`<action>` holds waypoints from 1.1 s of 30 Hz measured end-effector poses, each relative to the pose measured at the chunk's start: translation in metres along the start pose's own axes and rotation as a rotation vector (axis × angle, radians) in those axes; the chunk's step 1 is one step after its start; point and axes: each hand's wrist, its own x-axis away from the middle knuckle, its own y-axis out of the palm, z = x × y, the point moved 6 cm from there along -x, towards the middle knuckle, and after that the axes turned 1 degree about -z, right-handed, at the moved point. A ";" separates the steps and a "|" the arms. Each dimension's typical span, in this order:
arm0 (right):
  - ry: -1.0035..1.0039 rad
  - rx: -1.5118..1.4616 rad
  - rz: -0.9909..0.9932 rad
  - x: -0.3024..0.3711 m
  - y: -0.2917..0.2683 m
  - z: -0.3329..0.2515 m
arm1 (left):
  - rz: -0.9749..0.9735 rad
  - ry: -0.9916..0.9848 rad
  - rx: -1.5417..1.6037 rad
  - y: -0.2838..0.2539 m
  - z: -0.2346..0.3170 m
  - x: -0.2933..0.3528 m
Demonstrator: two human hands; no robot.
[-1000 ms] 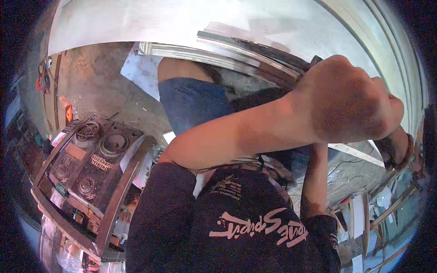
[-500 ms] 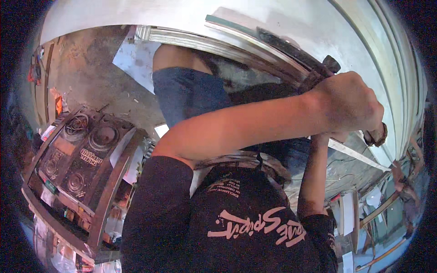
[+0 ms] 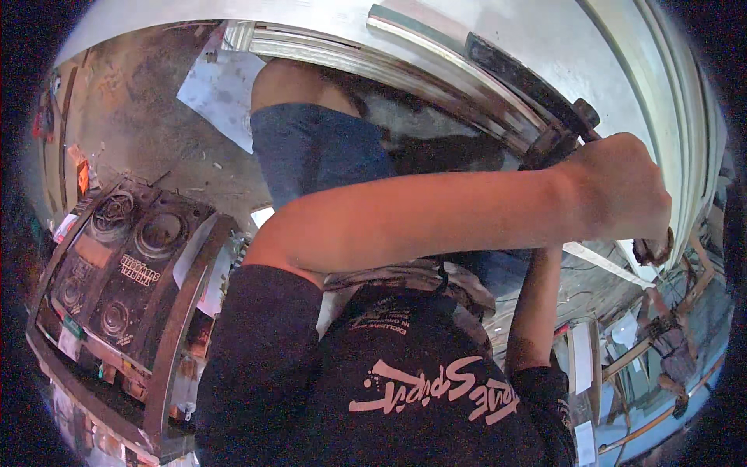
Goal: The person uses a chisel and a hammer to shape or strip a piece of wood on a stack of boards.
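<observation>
My left arm crosses in front of my body to the right. Its hand (image 3: pixel 615 183) is closed in a fist. A dark brown end (image 3: pixel 652 247) sticks out below the fist; the rest of what it grips is hidden. Beside the knuckles lies a long dark tool (image 3: pixel 525 74) with a round knob, slanting along the edge of a white panel (image 3: pixel 311 12). Whether the fist holds this tool, I cannot tell. My right forearm (image 3: pixel 538 311) rises from the lower right, and its hand is hidden behind my left forearm. A strip with a green face (image 3: pixel 416 35) lies beside the tool.
Pale stacked strips (image 3: pixel 311 50) run along the panel's near edge. Left stands a dark wooden frame (image 3: pixel 187 319) around a black speaker panel (image 3: pixel 128 265). A white sheet (image 3: pixel 218 97) lies on the floor. What looks like another person (image 3: pixel 671 342) is at the far right.
My left fist and the dark tool have shifted slightly right in the picture. The whole view has turned a little, and the speaker panel sits further left.
</observation>
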 end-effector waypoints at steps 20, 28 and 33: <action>-0.002 -0.037 0.018 0.001 -0.006 0.006 | 0.587 0.115 -0.246 -0.066 0.019 0.029; -0.014 -0.091 0.032 -0.013 -0.023 0.009 | 0.542 -0.006 -0.014 -0.099 0.001 0.035; 0.311 -0.243 -0.144 -0.046 -0.057 0.014 | 0.590 -0.095 0.044 -0.111 0.001 0.037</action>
